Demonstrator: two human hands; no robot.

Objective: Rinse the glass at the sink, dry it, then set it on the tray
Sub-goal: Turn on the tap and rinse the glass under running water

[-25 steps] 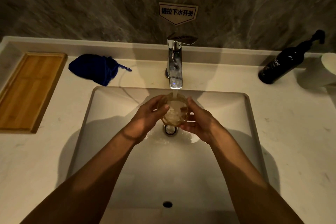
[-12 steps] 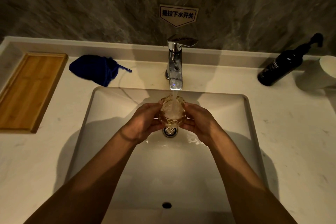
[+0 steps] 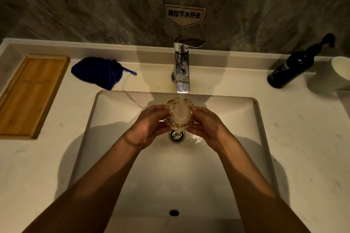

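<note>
A small textured clear glass [image 3: 179,114] is held over the white sink [image 3: 113,119], mouth up, directly under the chrome faucet [image 3: 181,66]. Water streams from the spout into the glass and foams inside it. My left hand [image 3: 149,126] grips its left side and my right hand [image 3: 206,126] grips its right side. A dark blue cloth [image 3: 98,72] lies crumpled on the counter left of the faucet. The wooden tray [image 3: 28,94] sits at the far left of the counter with nothing on it.
A black pump bottle [image 3: 291,68] and a white cup [image 3: 339,73] stand at the back right. The drain [image 3: 177,135] lies just below the glass. A sign [image 3: 184,15] hangs on the dark stone wall above the faucet.
The glass has been turned from tilted to mouth up under the stream, and water now fills it. Both hands stay on it in nearly the same place.
</note>
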